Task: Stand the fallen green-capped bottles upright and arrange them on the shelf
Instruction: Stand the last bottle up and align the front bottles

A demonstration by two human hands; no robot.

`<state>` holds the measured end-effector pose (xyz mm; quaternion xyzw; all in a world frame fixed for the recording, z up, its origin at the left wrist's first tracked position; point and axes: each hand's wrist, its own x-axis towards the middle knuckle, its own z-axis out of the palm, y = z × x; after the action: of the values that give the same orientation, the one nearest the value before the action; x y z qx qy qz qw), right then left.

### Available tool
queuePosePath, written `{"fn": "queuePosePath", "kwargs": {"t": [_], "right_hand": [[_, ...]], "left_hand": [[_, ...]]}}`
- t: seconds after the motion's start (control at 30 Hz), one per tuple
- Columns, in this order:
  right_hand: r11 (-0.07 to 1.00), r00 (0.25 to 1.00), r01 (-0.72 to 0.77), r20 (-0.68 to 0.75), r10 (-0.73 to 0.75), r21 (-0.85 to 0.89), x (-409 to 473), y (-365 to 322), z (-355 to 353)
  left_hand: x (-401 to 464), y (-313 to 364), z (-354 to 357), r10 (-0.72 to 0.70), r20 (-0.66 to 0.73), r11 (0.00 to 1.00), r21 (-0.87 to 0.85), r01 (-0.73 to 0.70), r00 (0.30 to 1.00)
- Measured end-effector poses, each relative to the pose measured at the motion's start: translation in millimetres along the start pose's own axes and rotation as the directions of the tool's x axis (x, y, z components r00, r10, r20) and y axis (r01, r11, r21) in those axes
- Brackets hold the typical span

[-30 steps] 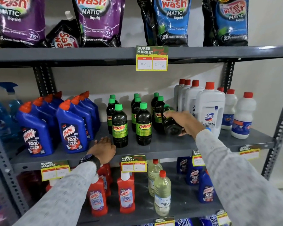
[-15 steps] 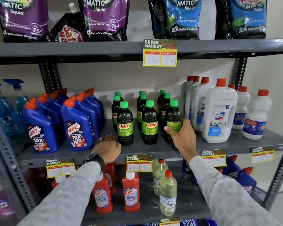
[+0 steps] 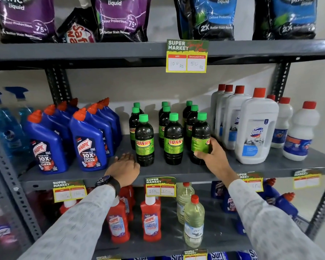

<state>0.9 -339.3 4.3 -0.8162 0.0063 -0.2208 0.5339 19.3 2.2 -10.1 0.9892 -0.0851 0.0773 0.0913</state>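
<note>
Several dark green-capped bottles stand upright in three rows on the grey middle shelf (image 3: 176, 170). The front left bottle (image 3: 144, 140) and the front middle bottle (image 3: 173, 141) show "SUNNY" labels. My right hand (image 3: 213, 157) is wrapped around the lower part of the front right bottle (image 3: 200, 136), which stands upright with its label turned sideways. My left hand (image 3: 125, 168) lies flat on the shelf edge, just left of the front left bottle, holding nothing. None of the green-capped bottles lies on its side in this view.
Blue Harpic bottles (image 3: 90, 143) stand left of the green-capped group, white Domex bottles (image 3: 255, 128) to its right. Detergent pouches (image 3: 120, 17) fill the shelf above. Red bottles (image 3: 151, 220) and clear bottles (image 3: 193, 222) stand on the shelf below. Price tags (image 3: 187, 56) hang from the shelf edges.
My right hand lifted the fallen bottle from its side and stood it at the front of the right row, staying on it. The left hand stayed on the shelf edge.
</note>
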Motion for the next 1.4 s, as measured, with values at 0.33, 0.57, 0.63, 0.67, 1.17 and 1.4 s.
{"fn": "queuePosePath", "kwargs": {"t": [0.33, 0.57, 0.63, 0.67, 1.17, 1.4], "right_hand": [[0.995, 0.993, 0.103, -0.056, -0.104, -0.018, -8, -3, 2], [0.999, 0.991, 0.033, -0.125, -0.038, -0.037, -11, -3, 4], [0.999, 0.986, 0.024, -0.163, -0.03, -0.039, -11, -5, 6], [0.999, 0.984, 0.019, -0.174, -0.026, -0.041, -11, -4, 6], [0.957, 0.922, 0.181, -0.3, -0.246, -0.228, -59, -34, 48], [0.981, 0.997, 0.065, -0.031, -0.072, -0.184, -46, -45, 78]], "left_hand": [[-1, 1, -1, 0.0, 0.011, 1.0, 0.005, -0.001, 1.0], [-2, 2, -2, -0.012, 0.015, 1.0, 0.005, 0.012, 1.0], [-2, 3, -2, -0.013, 0.014, 1.0, -0.003, 0.013, 1.0], [-2, 3, -3, -0.013, 0.016, 1.0, -0.003, 0.013, 1.0], [-24, 27, -29, -0.246, -0.237, 0.524, -0.848, -0.077, 0.94], [-13, 43, -23, -0.169, -0.205, 0.595, -0.801, -0.066, 0.964]]}}
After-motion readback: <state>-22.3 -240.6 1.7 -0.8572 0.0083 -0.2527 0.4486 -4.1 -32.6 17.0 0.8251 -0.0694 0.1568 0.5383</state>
